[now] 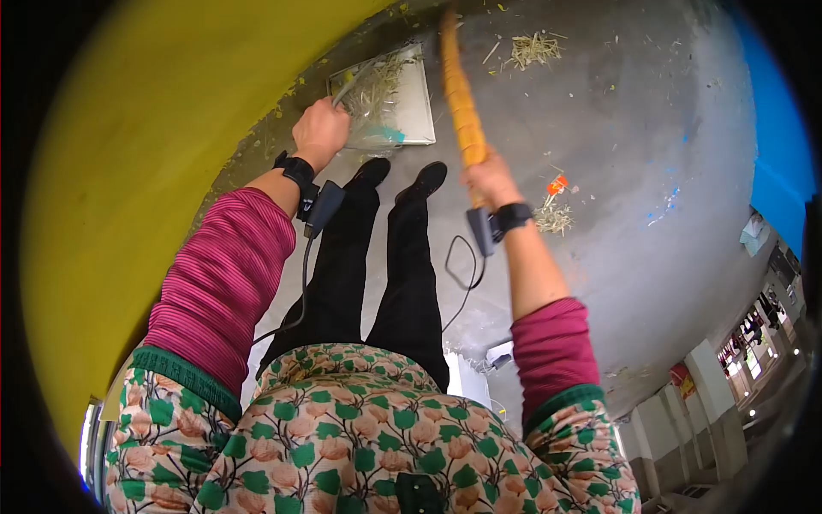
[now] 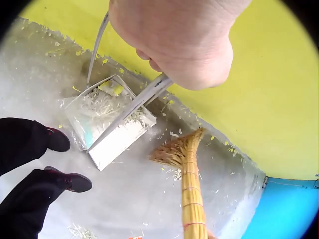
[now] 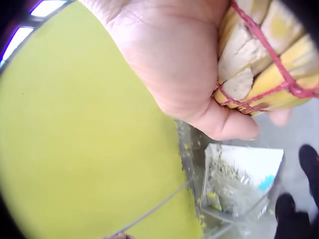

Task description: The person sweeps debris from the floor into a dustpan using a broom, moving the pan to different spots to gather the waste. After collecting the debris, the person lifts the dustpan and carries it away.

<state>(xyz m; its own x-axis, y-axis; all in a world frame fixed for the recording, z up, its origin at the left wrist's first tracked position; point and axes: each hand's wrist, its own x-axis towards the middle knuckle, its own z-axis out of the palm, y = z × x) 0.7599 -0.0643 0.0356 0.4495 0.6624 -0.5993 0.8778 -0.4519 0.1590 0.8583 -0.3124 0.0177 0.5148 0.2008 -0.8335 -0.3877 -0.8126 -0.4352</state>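
My left hand [image 1: 322, 134] grips the grey handle [image 2: 130, 110] of a white dustpan [image 1: 417, 96], fingers curled round it. Straw bits, clear plastic film [image 2: 94, 107] and a yellow scrap lie in the pan, which is close to the floor by the wall. In my right hand [image 1: 491, 178] is a straw broom [image 1: 462, 107], held by its thick bundled handle with red ties [image 3: 269, 45]. The broom's brush [image 2: 174, 152] is down at the floor near the wall, to the right of the dustpan in the head view.
A yellow wall [image 1: 128, 146] runs along the left, and a blue surface [image 1: 779, 120] stands at the right. Straw piles [image 1: 535, 51] lie on the grey floor, one beside an orange scrap [image 1: 557, 185]. The person's dark shoes [image 1: 431, 178] are just behind the dustpan.
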